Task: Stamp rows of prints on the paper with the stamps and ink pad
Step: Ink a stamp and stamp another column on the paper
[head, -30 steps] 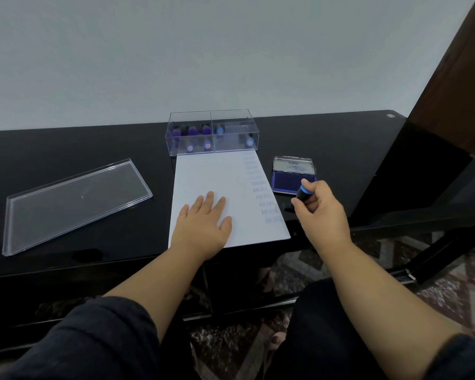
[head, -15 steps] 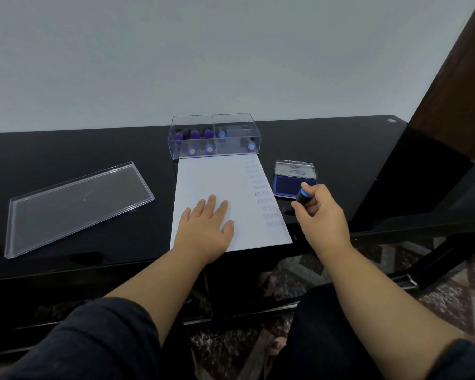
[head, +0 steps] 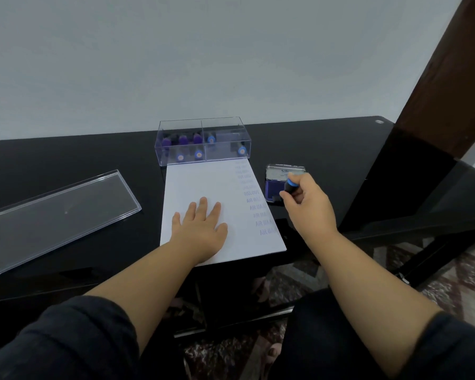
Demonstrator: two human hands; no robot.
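Right hand (head: 307,204) pinches a stamp (head: 288,185), black body with blue cap, between thumb and curled fingers. Stamp is tilted, base down at the near edge of the ink pad (head: 279,189), right of frame centre; can't tell if the base touches the ink. Pad lid stands open behind, silver inside.

Left hand (head: 200,229) lies flat on the paper (head: 203,182), fingers straight and slightly spread, palm on the lower middle of the sheet.

Paper sits at frame centre on the black table (head: 327,149), pad just beside its right edge. One column of blue prints (head: 255,204) runs down the sheet's right side, fainter toward the top.

Clear box (head: 203,141) touches the paper's far edge, two compartments: purple- and blue-capped stamps in the left one, a couple of blue-capped in the right. Its clear lid (head: 55,218) lies flat at left of frame, well apart from the paper.
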